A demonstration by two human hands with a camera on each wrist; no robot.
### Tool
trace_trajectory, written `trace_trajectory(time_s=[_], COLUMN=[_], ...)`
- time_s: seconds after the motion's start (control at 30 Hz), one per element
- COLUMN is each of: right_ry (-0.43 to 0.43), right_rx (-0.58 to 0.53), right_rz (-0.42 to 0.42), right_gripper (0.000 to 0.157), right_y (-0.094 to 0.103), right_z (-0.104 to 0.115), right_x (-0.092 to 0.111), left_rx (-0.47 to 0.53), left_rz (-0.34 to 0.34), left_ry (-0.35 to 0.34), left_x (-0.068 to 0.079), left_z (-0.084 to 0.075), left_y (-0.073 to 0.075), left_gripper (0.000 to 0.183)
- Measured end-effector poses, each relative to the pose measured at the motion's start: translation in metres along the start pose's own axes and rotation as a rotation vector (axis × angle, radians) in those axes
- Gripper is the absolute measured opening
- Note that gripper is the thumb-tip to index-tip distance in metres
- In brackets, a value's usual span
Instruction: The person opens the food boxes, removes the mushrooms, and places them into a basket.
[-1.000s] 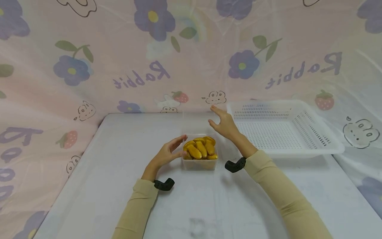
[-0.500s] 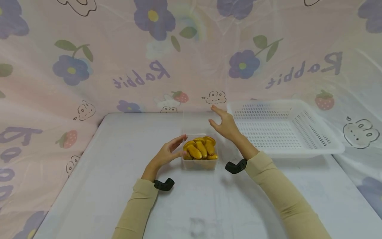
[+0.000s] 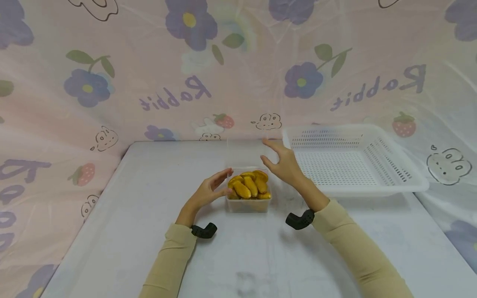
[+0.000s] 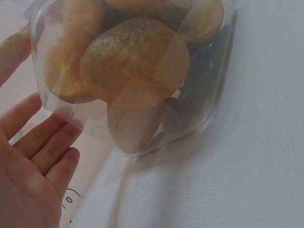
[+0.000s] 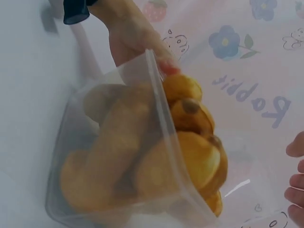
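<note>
A clear plastic box (image 3: pixel 247 206) stands on the table, packed with several golden-yellow mushrooms (image 3: pixel 250 185). Its clear lid (image 3: pixel 244 152) seems to stand upright at the back, faint and hard to make out. My left hand (image 3: pixel 208 191) rests against the box's left side, thumb towards the front corner and fingers further back; in the left wrist view, the fingers (image 4: pixel 59 137) are fairly straight against the wall. My right hand (image 3: pixel 286 165) is raised behind the box's right side, near the lid's right edge, fingers spread and thumb apart. Whether it touches the lid, I cannot tell.
A white perforated basket (image 3: pixel 376 188) stands at the back right, close to my right hand. The white table (image 3: pixel 156 165) meets a patterned cloth (image 3: pixel 242 82) at its back edge. Each wrist carries a black camera mount (image 3: pixel 299 219).
My right hand has shifted slightly towards me and its wrist to the right, with the fingertips a little lower. The left hand, box and mushrooms keep their places.
</note>
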State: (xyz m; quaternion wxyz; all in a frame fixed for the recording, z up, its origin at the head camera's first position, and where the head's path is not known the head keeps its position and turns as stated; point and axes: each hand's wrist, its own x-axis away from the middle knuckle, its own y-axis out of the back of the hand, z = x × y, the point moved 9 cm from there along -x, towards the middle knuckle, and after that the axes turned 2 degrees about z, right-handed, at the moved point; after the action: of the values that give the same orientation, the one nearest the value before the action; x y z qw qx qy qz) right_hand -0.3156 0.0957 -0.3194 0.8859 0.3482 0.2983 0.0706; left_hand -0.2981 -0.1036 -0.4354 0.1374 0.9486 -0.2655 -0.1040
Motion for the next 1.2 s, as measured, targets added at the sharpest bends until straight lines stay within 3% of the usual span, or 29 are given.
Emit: trace_trajectory(time_s=[0.37, 0.73, 0.97, 1.2], right_ry=[0.107, 0.226, 0.248, 0.23], right_rx=[-0.026, -0.055, -0.041, 0.048], right_rz=[0.02, 0.16, 0.229, 0.247], right_gripper=[0.045, 0.042, 0.042, 0.042], right_y=[-0.007, -0.036, -0.051, -0.057], right_z=[0.026, 0.049, 0.056, 0.054], right_x=[0.027, 0.052, 0.062, 0.063], left_rx=[0.004, 0.003, -0.004, 0.007], left_rz=[-0.011, -0.015, -0.009, -0.002], left_ry=[0.002, -0.004, -0.012, -0.02], left_x=[0.002, 0.002, 0.002, 0.0], left_z=[0.0, 0.0, -0.002, -0.001], left_y=[0.001, 0.001, 0.001, 0.0], left_gripper=[0.067, 0.069, 0.067, 0.067])
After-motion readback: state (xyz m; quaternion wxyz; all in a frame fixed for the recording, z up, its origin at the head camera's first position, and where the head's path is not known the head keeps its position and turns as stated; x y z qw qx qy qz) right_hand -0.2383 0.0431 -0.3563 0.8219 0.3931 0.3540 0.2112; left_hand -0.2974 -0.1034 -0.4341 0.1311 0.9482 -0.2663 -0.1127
